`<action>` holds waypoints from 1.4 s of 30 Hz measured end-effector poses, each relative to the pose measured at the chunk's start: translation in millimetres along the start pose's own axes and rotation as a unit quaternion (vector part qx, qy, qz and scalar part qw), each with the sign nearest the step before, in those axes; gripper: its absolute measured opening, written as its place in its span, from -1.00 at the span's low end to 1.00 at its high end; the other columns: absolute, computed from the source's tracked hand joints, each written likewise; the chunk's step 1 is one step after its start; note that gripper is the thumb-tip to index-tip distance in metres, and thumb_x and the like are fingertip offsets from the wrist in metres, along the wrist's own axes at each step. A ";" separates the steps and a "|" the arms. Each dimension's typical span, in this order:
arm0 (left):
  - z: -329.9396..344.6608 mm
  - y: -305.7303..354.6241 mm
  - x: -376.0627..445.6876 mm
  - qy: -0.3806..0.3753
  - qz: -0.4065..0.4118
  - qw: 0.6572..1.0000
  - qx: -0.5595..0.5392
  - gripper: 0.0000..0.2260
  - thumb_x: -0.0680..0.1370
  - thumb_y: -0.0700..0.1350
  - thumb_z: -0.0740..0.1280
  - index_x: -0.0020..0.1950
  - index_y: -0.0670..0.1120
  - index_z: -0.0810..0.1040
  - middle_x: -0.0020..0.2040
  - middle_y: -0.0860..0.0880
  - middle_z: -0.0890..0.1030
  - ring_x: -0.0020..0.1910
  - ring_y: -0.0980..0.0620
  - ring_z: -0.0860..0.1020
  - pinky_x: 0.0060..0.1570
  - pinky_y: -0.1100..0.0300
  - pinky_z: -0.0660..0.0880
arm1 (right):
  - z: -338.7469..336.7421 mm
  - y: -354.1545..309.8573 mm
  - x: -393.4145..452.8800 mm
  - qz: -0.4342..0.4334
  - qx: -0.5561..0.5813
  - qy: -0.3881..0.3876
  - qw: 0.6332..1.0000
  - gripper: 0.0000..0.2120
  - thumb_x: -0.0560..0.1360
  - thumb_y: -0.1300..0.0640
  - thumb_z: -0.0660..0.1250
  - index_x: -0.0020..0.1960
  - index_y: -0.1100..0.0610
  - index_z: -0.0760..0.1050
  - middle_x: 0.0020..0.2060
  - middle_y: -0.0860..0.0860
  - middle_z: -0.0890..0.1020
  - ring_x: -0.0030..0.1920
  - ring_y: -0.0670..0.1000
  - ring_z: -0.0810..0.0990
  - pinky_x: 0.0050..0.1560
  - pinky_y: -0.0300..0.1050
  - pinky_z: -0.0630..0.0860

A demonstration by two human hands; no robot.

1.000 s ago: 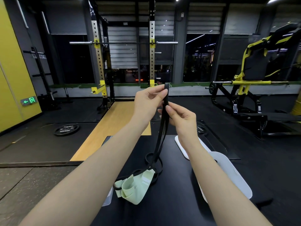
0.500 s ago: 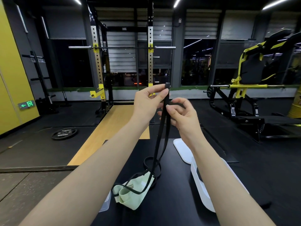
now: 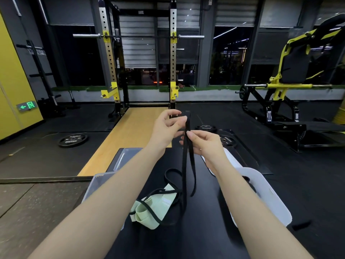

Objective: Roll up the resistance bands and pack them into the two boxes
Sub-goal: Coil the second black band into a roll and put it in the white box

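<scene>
Black resistance band (image 3: pixel 186 165): top end pinched by left hand (image 3: pixel 168 128) at 12 o'clock above the counter (image 3: pixel 196 240), right hand (image 3: pixel 203 144) pinching both strands just below; its tail lies looped over the green band (image 3: pixel 155 208) at 6 o'clock. Boxes: one clear box (image 3: pixel 97 184) at 9 o'clock, one white box (image 3: pixel 270 199) at 3 o'clock. Handling advice: keep the strands flat and aligned, start the roll tight at the top end, and lift the tail clear of the green band to avoid snagging.

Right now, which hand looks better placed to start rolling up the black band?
Probably the left hand: it pinches the black band at its top fold. The right hand grips lower, steadying the strands.
</scene>
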State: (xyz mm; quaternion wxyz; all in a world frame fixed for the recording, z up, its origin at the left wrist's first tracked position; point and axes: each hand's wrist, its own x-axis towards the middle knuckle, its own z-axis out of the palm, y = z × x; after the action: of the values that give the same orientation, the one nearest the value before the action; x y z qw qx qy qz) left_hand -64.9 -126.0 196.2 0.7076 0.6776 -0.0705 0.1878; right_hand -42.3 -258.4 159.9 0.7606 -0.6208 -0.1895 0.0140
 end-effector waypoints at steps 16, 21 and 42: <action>-108.8 -220.6 -48.0 -0.119 -0.294 0.768 0.557 -0.63 0.60 -0.09 0.16 0.40 -0.12 0.34 0.29 -0.12 0.49 0.18 -0.08 0.51 0.08 0.16 0.43 | -10.6 180.7 15.9 0.150 -0.331 -0.002 0.931 -0.90 0.58 0.19 0.20 0.06 0.16 0.45 -0.21 0.02 0.60 -0.39 -0.07 0.61 -0.24 -0.22 0.59; -108.5 -226.4 -37.6 -0.103 -0.279 0.761 0.577 -0.64 0.51 -0.32 0.09 0.15 -0.07 0.57 0.14 -0.09 0.58 0.05 -0.10 0.56 -0.06 0.15 0.48 | -4.3 215.1 14.8 0.170 -0.437 -0.069 0.880 -0.86 0.60 0.08 0.18 0.06 0.13 0.42 -0.21 0.00 0.54 -0.24 0.01 0.53 -0.14 -0.12 0.46; -96.7 -146.5 5.7 0.024 -0.139 0.986 0.091 -0.89 0.55 -0.25 0.31 0.00 -0.09 0.60 -0.14 0.01 0.64 -0.19 0.14 0.60 -0.25 0.31 0.58 | 16.4 224.5 7.6 0.094 -0.186 -0.108 0.972 -0.70 0.49 0.11 0.39 0.21 -0.05 0.53 0.12 -0.15 0.60 0.15 -0.14 0.54 0.20 -0.20 0.42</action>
State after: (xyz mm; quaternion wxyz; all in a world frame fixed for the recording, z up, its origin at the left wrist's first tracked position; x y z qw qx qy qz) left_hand -21.7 -31.4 54.7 0.6640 0.7373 0.0590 0.1094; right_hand 7.8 -189.6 -48.7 0.6021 -0.7612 -0.2105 0.1168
